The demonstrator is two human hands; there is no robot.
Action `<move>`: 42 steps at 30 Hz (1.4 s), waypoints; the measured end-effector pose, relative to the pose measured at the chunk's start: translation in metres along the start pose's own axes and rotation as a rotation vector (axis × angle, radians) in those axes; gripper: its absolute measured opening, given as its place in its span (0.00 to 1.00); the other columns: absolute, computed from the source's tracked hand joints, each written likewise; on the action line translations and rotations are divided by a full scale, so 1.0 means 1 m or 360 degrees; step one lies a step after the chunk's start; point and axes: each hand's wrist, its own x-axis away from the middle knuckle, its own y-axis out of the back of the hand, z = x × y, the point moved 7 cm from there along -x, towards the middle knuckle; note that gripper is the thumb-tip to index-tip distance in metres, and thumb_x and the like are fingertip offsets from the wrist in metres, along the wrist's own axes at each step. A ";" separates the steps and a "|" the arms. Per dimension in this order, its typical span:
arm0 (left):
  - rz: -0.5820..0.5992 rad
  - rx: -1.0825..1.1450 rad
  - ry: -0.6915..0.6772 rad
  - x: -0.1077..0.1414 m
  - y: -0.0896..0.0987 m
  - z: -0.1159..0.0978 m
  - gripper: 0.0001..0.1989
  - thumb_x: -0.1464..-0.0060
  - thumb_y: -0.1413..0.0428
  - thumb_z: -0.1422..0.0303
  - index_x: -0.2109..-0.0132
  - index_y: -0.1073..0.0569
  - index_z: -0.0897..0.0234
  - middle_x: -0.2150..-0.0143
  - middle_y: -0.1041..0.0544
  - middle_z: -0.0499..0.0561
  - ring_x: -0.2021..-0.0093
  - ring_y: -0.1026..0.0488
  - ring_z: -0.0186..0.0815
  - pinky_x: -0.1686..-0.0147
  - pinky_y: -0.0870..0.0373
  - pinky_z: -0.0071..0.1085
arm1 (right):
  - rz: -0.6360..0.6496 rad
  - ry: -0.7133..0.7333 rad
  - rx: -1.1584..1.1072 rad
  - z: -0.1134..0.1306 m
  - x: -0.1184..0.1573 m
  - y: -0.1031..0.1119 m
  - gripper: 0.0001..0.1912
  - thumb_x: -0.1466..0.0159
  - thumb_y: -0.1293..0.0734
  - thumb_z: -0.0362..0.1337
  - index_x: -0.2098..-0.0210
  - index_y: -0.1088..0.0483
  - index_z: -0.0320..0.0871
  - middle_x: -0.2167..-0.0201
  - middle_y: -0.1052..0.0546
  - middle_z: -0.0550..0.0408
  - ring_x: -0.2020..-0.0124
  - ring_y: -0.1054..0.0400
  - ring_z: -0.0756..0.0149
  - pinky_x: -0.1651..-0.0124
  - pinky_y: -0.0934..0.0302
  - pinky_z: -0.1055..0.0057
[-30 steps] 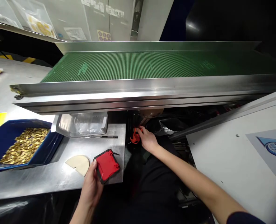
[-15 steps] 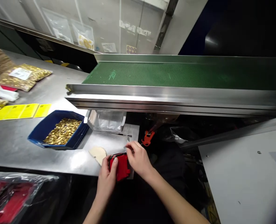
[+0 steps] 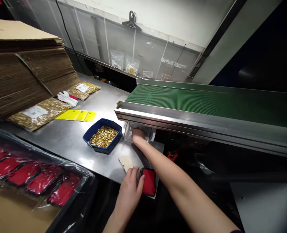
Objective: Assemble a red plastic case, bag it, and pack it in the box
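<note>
A red pouch with black edging (image 3: 148, 183) lies at the front corner of the metal table. My left hand (image 3: 131, 186) rests beside its left edge, fingers stretched and thumb apart, between it and a flat beige piece (image 3: 126, 162). Whether the thumb touches the pouch is unclear. My right hand (image 3: 137, 133) reaches forward into a clear tray (image 3: 153, 134) of transparent plastic under the conveyor's edge; its fingertips are hidden inside. Left of the tray stands a blue bin (image 3: 86, 137) of small gold-coloured pieces.
A green conveyor belt (image 3: 172, 100) with a metal side rail runs above the tray. Yellow cards (image 3: 76, 115), bags of gold pieces (image 3: 40, 113) and stacked cardboard (image 3: 29, 71) occupy the left. A plastic-lined box (image 3: 85, 187) of red pouches stands at lower left.
The view has swung left. My right hand has left the red pouch and moved forward into the clear tray. The pouch now lies on the table, my left hand no longer around it.
</note>
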 end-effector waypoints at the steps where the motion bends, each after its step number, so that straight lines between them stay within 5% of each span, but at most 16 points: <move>1: 0.0000 0.0029 0.0008 0.002 0.006 0.002 0.22 0.35 0.51 0.58 0.41 0.27 0.64 0.45 0.23 0.64 0.46 0.23 0.55 0.47 0.29 0.49 | 0.0013 -0.0021 0.0003 -0.001 -0.001 -0.001 0.14 0.28 0.32 0.43 0.48 0.27 0.39 0.51 0.22 0.49 0.54 0.25 0.60 0.51 0.26 0.58; 8: -0.0103 0.0455 0.0198 -0.010 0.045 0.022 0.19 0.38 0.45 0.54 0.50 0.20 0.60 0.50 0.18 0.58 0.53 0.21 0.50 0.55 0.26 0.41 | -0.0224 0.0060 -0.0122 -0.010 0.017 0.015 0.12 0.27 0.34 0.42 0.51 0.26 0.40 0.52 0.22 0.50 0.52 0.26 0.60 0.47 0.29 0.56; 12: -0.0177 0.0569 0.0244 -0.033 0.055 0.021 0.19 0.40 0.43 0.53 0.51 0.19 0.60 0.56 0.17 0.55 0.60 0.20 0.46 0.58 0.26 0.39 | -0.0311 0.0188 -0.0362 -0.012 0.040 0.028 0.09 0.28 0.36 0.38 0.58 0.24 0.42 0.57 0.20 0.50 0.54 0.26 0.61 0.48 0.33 0.62; 18: -0.0607 0.0787 0.0082 -0.068 0.070 0.010 0.35 0.50 0.32 0.56 0.37 0.30 0.62 0.42 0.25 0.62 0.48 0.23 0.47 0.56 0.23 0.37 | -0.0394 0.0407 -0.0816 -0.008 0.097 0.041 0.11 0.28 0.40 0.41 0.62 0.28 0.45 0.63 0.22 0.57 0.60 0.28 0.66 0.56 0.37 0.71; 24: -0.0280 0.0646 -0.0061 -0.063 0.059 -0.007 0.16 0.44 0.37 0.53 0.57 0.19 0.60 0.60 0.17 0.53 0.59 0.21 0.43 0.58 0.27 0.32 | -0.0319 0.0406 -0.1118 -0.031 0.156 0.047 0.09 0.27 0.40 0.42 0.59 0.30 0.46 0.67 0.25 0.61 0.66 0.29 0.69 0.62 0.38 0.74; 27: -0.0309 0.0583 -0.0103 -0.048 0.065 -0.012 0.15 0.48 0.35 0.52 0.62 0.17 0.58 0.62 0.16 0.51 0.61 0.22 0.43 0.60 0.29 0.29 | -0.0334 0.0307 -0.1144 -0.062 0.180 0.057 0.09 0.28 0.39 0.40 0.58 0.28 0.47 0.69 0.25 0.61 0.67 0.31 0.69 0.63 0.40 0.74; 29: -0.0247 0.0709 -0.0016 -0.044 0.064 -0.015 0.18 0.54 0.33 0.49 0.62 0.16 0.58 0.60 0.16 0.52 0.58 0.23 0.45 0.59 0.29 0.28 | -0.0157 0.0246 -0.1223 -0.084 0.196 0.054 0.10 0.29 0.38 0.41 0.58 0.25 0.47 0.70 0.27 0.61 0.69 0.34 0.69 0.66 0.42 0.74; 32: 0.0054 0.0997 0.0153 -0.045 0.045 -0.030 0.21 0.56 0.32 0.47 0.65 0.17 0.60 0.61 0.18 0.54 0.56 0.24 0.47 0.59 0.27 0.28 | 0.0574 0.0266 -0.1618 -0.106 0.228 0.028 0.14 0.31 0.33 0.47 0.57 0.23 0.44 0.73 0.29 0.60 0.73 0.38 0.71 0.68 0.44 0.74; 34: 0.0354 0.1136 0.0167 -0.043 0.020 -0.048 0.21 0.51 0.35 0.46 0.69 0.21 0.61 0.69 0.22 0.52 0.65 0.27 0.42 0.66 0.28 0.28 | 0.0940 0.0277 -0.1908 -0.117 0.253 0.014 0.22 0.35 0.30 0.54 0.56 0.23 0.41 0.73 0.28 0.59 0.73 0.36 0.72 0.67 0.41 0.73; 36: 0.0543 0.1101 0.0104 -0.039 -0.007 -0.065 0.22 0.46 0.38 0.46 0.71 0.26 0.61 0.75 0.29 0.47 0.74 0.34 0.35 0.73 0.33 0.27 | 0.0838 0.0196 -0.2107 -0.136 0.267 0.009 0.30 0.36 0.30 0.61 0.55 0.24 0.39 0.70 0.24 0.55 0.70 0.31 0.69 0.61 0.37 0.71; 39: 0.0569 0.0754 -0.0066 -0.033 -0.041 -0.078 0.21 0.41 0.43 0.46 0.68 0.28 0.60 0.75 0.33 0.45 0.74 0.36 0.34 0.73 0.37 0.26 | 0.0327 0.0022 -0.2259 -0.167 0.280 0.011 0.38 0.34 0.38 0.68 0.50 0.23 0.39 0.58 0.19 0.45 0.58 0.24 0.62 0.50 0.34 0.65; 42: 0.0637 0.0414 -0.0256 -0.028 -0.074 -0.087 0.19 0.38 0.46 0.48 0.67 0.27 0.58 0.75 0.29 0.45 0.72 0.33 0.36 0.70 0.37 0.27 | 0.0259 -0.0080 -0.2284 -0.179 0.295 0.006 0.38 0.38 0.32 0.67 0.47 0.23 0.40 0.54 0.18 0.43 0.55 0.22 0.58 0.48 0.33 0.61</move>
